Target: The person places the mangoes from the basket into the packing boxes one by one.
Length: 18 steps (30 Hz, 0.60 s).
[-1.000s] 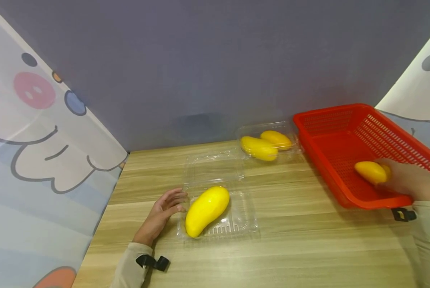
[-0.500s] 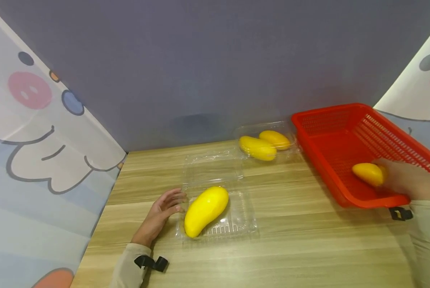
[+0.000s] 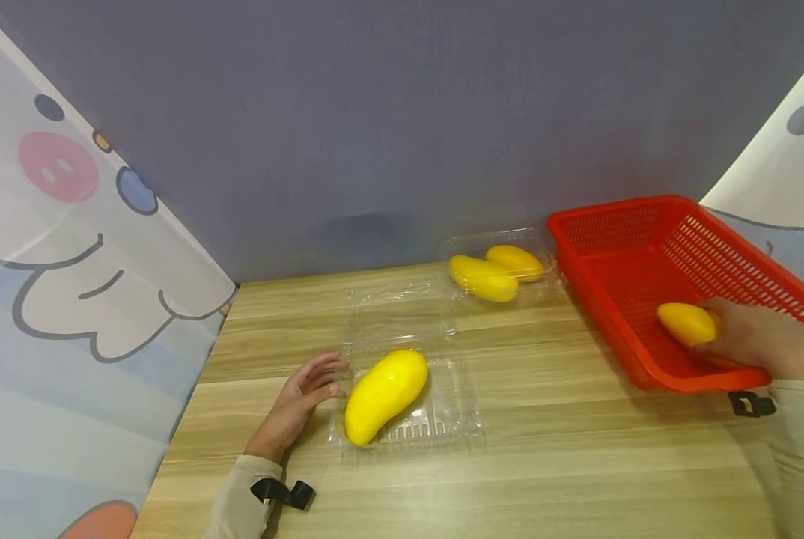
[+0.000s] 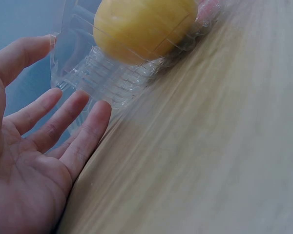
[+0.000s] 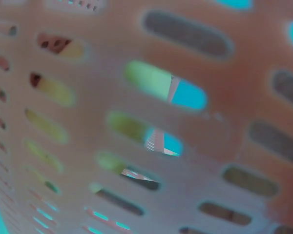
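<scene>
In the head view my left hand [image 3: 304, 404] lies beside the left edge of an opened clear plastic clamshell box [image 3: 452, 404]. A yellow mango [image 3: 385, 397] rests slantwise in its base. The left wrist view has the thumb [image 4: 27, 56] at the plastic edge and the other fingers [image 4: 90, 134] extended along the box's side. Inside the red basket [image 3: 604, 299], at its near end, my right hand [image 3: 755, 333] grips another mango [image 3: 685, 323] whose tip points left. Basket slots fill the right wrist view, with yellow fruit [image 5: 49, 124] showing through; the hand's far fingers are hidden.
A second clear clamshell box [image 3: 533, 236] stands at the back against the grey wall [image 3: 375, 135], touching or near the basket's left side, with two mangoes [image 3: 484, 278] in it. The first box's lid [image 3: 402, 314] lies folded back on the wooden table [image 3: 543, 464].
The mango in my right hand has shifted slightly left inside the basket, and the hand has turned a little. The left hand and the clamshell boxes have stayed where they were.
</scene>
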Available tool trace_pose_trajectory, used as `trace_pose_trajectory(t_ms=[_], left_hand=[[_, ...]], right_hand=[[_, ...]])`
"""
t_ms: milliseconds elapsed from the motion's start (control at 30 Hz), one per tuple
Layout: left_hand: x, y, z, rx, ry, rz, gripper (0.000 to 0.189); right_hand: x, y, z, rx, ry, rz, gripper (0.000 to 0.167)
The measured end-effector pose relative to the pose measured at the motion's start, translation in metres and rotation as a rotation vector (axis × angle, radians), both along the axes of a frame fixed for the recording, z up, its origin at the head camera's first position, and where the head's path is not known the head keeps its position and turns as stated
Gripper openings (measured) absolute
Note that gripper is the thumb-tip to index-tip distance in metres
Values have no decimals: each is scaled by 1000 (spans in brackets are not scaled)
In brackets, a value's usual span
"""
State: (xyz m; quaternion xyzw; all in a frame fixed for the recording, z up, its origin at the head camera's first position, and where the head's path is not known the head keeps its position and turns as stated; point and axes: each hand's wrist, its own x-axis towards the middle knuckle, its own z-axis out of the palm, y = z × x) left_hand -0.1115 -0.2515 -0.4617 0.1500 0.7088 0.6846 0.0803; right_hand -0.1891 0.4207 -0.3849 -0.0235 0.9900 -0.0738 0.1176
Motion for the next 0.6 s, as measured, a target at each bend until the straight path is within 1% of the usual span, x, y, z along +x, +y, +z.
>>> trace_pose_trajectory(t_ms=[200,433,467,600], left_hand=[[1,1,2,-4,-5,6,54],[-2,3,3,-31,-16,22,53],[-2,3,3,-34,-18,23,54],[-2,2,2,-36,-24,27,54]], right_hand=[[-1,-1,2,-17,-12,-26,86],[0,-1,2,7,27,-46,89],[0,-1,2,0,22,-54,91],[0,-1,2,-35,41,-58,88]])
